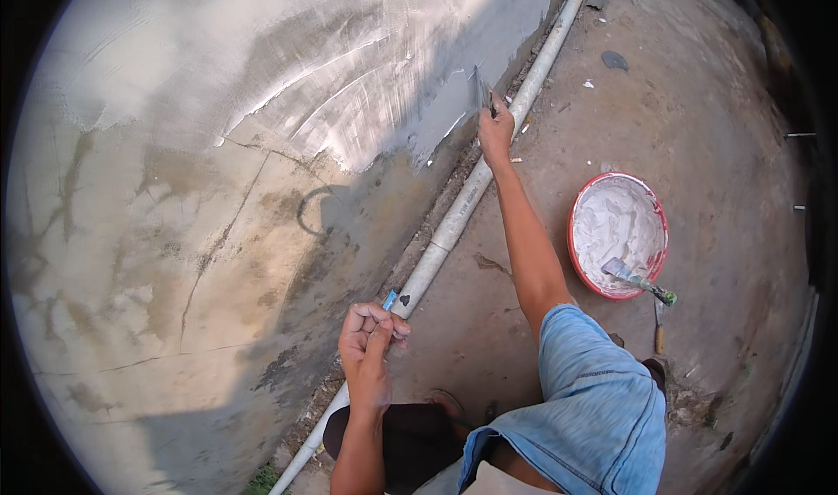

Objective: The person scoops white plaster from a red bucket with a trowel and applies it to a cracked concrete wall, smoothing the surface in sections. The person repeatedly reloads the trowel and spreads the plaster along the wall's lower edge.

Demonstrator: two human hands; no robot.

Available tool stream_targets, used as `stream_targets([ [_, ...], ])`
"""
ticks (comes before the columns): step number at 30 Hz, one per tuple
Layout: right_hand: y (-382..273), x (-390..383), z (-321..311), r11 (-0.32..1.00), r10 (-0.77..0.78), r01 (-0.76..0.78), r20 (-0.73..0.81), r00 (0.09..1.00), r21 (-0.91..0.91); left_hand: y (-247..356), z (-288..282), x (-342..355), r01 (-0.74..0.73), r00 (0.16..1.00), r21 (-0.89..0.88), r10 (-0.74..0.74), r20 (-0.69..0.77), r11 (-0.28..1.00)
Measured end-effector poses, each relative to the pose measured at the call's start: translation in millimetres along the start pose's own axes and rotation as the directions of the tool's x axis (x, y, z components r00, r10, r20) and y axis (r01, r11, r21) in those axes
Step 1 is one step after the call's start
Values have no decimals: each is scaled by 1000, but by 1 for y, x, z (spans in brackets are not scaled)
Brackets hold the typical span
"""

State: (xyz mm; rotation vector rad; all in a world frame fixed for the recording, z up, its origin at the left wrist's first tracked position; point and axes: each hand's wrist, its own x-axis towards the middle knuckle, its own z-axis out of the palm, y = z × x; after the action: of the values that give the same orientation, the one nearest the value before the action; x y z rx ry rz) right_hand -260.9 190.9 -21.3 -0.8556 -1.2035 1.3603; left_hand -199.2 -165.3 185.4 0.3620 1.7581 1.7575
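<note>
My right hand (496,133) grips a flat-bladed trowel (480,89), seen nearly edge-on, its blade against the wall (218,259) beside the fresh grey-white plaster. Wet plaster (349,93) with curved sweep marks covers the upper part of the wall, while cracked, stained surface shows below it. At the lower middle, my left hand (368,347) is closed in front of the white pipe, with whitish smears on its fingers. A small blue piece (389,299) shows just past those fingers; whether they hold it is unclear.
A long white pipe (449,224) runs diagonally along the wall's foot. On the ground at right stands a red-rimmed basin (572,242) of white paste, with a smeared brush (642,281) across its edge. A wooden-handled tool (659,333) lies against the basin. Small debris dots the floor.
</note>
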Motion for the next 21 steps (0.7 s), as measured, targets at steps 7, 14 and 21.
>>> stream_targets([
  [7, -63, -210, 46, 973, -215, 226, 168, 962, -52, -10, 13, 1, 22, 998, -21, -21, 66, 1000],
  [14, -63, -86, 2, 994, -39, 39, -4, 999, 100, -3, 8, -11, 13, 999, 3, -13, 36, 1000],
  [21, -49, -34, 27, 986, -32, 22, -63, 997, -162, 6, -8, -14, -42, 999, 14, 43, -30, 999],
])
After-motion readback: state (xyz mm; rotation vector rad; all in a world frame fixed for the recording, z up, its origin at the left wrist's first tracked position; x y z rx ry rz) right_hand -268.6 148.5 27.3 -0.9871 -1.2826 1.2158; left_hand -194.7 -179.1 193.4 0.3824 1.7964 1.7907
